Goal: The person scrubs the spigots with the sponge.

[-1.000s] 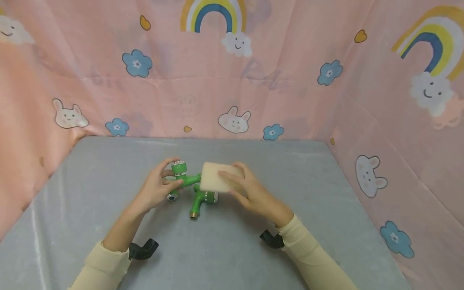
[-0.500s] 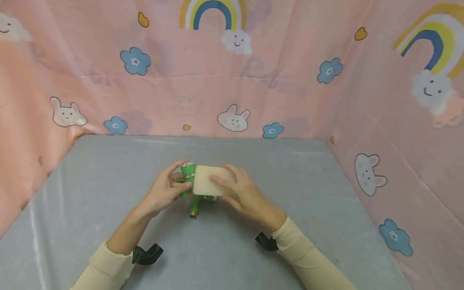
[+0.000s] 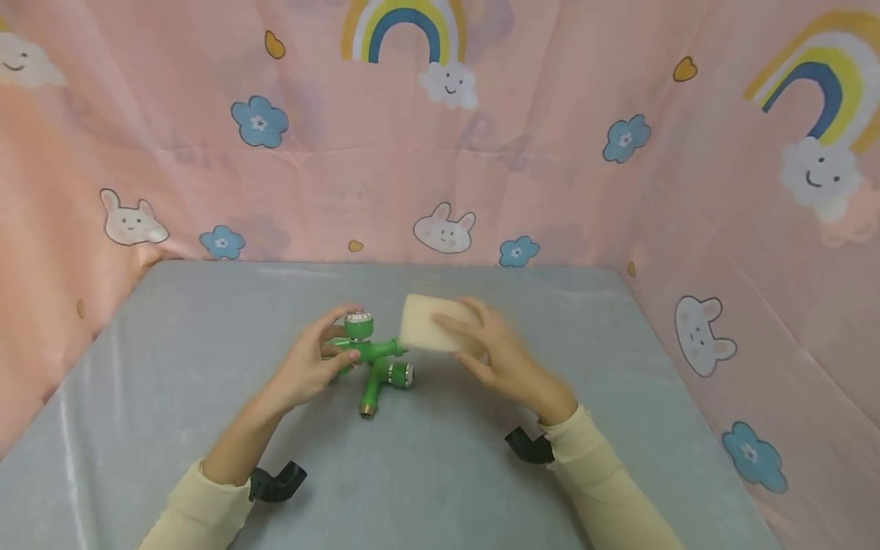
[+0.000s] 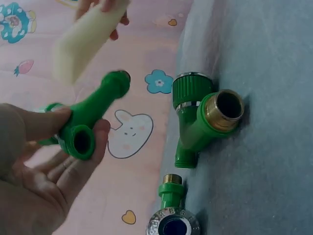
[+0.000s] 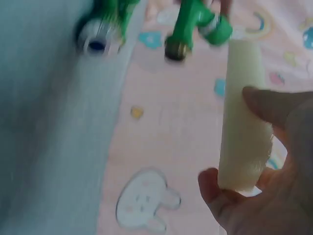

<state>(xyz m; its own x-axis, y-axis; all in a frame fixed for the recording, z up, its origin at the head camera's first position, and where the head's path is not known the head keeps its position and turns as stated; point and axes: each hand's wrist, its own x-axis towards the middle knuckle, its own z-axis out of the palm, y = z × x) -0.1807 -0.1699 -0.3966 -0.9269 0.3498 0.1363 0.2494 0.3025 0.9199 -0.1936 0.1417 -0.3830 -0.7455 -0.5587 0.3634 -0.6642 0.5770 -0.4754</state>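
My left hand point(image 3: 302, 374) grips a green tap point(image 3: 374, 351) between thumb and fingers, its silver-topped knob upright in the head view. In the left wrist view, the held tap point(image 4: 90, 110) is above the table, its open outlet facing the camera. My right hand point(image 3: 516, 367) holds a cream sponge point(image 3: 421, 322) by its right end, thumb on one side and fingers on the other. The sponge's left edge is close to the end of the tap's spout. Below them lies a second green tap point(image 3: 371, 391) with a brass threaded end point(image 4: 225, 111).
Another green tap point(image 4: 172, 215) with a chrome ring lies on the grey table point(image 3: 440, 481), mostly hidden behind my left hand in the head view. Pink patterned cloth point(image 3: 309, 183) hangs behind and at the sides. A black bracket point(image 3: 278, 483) sits at each wrist.
My right hand drew the sponge left across the held tap, then back right and up, uncovering the spout and lying tap. My left hand shifted slightly right with its tap.
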